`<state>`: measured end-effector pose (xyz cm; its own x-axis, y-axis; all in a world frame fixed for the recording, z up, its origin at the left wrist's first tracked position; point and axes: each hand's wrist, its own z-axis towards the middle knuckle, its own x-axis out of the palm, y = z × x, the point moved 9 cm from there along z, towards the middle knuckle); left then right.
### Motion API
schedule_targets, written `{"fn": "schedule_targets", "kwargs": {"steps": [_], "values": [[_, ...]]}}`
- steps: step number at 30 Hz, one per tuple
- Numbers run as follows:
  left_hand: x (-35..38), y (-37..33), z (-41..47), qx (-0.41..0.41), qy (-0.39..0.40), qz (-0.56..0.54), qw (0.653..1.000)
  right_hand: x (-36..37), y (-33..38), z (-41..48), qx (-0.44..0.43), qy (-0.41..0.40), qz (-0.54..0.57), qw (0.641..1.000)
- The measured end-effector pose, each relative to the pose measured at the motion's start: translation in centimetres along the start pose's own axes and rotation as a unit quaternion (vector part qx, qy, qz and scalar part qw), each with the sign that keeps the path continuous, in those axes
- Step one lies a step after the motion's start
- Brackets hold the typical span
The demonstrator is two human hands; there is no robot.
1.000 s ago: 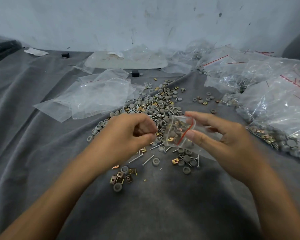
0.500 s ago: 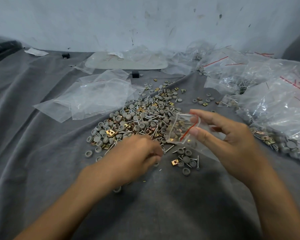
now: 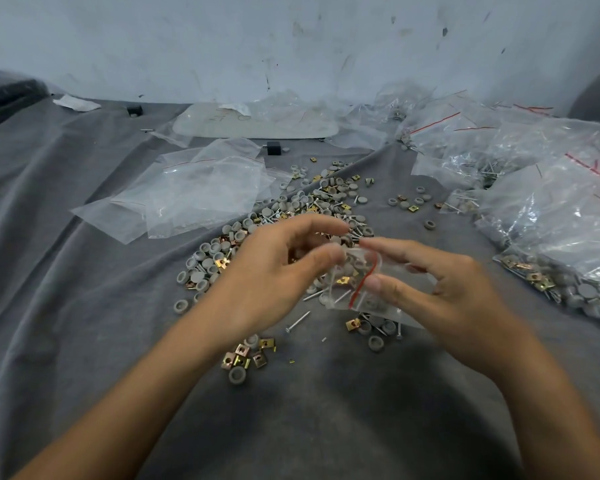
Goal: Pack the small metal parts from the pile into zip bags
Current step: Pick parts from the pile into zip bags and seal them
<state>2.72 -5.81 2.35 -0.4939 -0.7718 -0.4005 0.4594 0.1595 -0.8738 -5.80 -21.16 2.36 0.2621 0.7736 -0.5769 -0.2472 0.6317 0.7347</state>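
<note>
From the head camera, your right hand (image 3: 440, 292) has the small clear zip bag (image 3: 355, 282) in its grip. The forefinger lies along the bag's upper edge and the thumb pinches the lower edge at the red seal line. The bag hangs just above the cloth (image 3: 84, 323), near the middle of the view, with its mouth turned toward 9 o'clock. Through the glossy film you can make out grey round caps, a brass square clip and thin silver screws.

Your left hand (image 3: 278, 271) is at the bag's mouth, on its 9 o'clock side. Its grip is wide, with thumb and forefinger apart and nothing showing between them. The fingertips are blurred.

The pile (image 3: 291, 216) spreads from behind your hands toward 12 o'clock. It mixes matte grey dished caps, shiny folded brass clips and slender pan-head screws, all lying loose on the soft, creased grey cloth.

- At 6 o'clock from your left hand sits a little cluster of brass clips (image 3: 245, 355) with a grey cap or two.
- A single screw (image 3: 297, 322) lies between that cluster and the bag.
- At 10 o'clock, flat empty bags (image 3: 201, 192) overlap in a crinkled, translucent heap.
- From 1 to 3 o'clock, filled bags (image 3: 551, 209) bulge, with red seal lines showing. One near 3 o'clock shows caps and clips pressed against its film.
- At 12 o'clock, a scuffed pale wall (image 3: 291, 39) stands behind everything.
</note>
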Motion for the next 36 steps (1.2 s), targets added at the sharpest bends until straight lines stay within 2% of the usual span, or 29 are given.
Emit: {"fn": "schedule_targets", "kwargs": {"steps": [1, 3, 5, 7, 11, 15, 20, 25, 29, 36], "values": [[-0.7, 0.3, 0.1, 0.007, -0.033, 0.025, 0.999, -0.5, 0.0, 0.0, -0.001, -0.019, -0.005, 1.000], [-1.9, 1.2, 0.2, 0.011, -0.071, 0.143, 0.987, -1.6, -0.2, -0.1, 0.002, -0.059, -0.007, 0.998], [-1.1, 2.0, 0.3, 0.012, -0.027, 0.274, 0.961, -2.2, -0.4, -0.2, 0.006, -0.080, -0.001, 0.997], [0.9, 3.0, 0.2, 0.041, 0.044, 0.358, 0.932, -2.4, -0.4, -0.3, 0.010, -0.083, -0.001, 0.997], [3.3, 4.0, -0.2, 0.104, 0.109, 0.448, 0.881, -2.4, -0.3, -0.3, 0.013, -0.079, 0.000, 0.997], [3.3, 4.0, 0.0, 0.116, 0.118, 0.480, 0.861, -2.5, -0.4, -0.3, 0.012, -0.078, 0.003, 0.997], [3.1, 4.1, -0.2, 0.094, 0.133, 0.463, 0.871, -2.6, -0.5, -0.3, 0.010, -0.078, 0.010, 0.997], [2.8, 3.2, -0.2, 0.088, 0.111, 0.502, 0.853, -2.3, -0.6, -0.3, 0.015, -0.074, 0.007, 0.997], [2.0, 3.4, -0.1, 0.051, 0.088, 0.523, 0.846, -2.3, -0.6, -0.2, 0.018, -0.071, 0.009, 0.997], [-2.2, 3.7, 0.4, -0.040, -0.006, 0.337, 0.941, -2.1, -0.4, -0.3, 0.018, -0.067, 0.003, 0.998]]}}
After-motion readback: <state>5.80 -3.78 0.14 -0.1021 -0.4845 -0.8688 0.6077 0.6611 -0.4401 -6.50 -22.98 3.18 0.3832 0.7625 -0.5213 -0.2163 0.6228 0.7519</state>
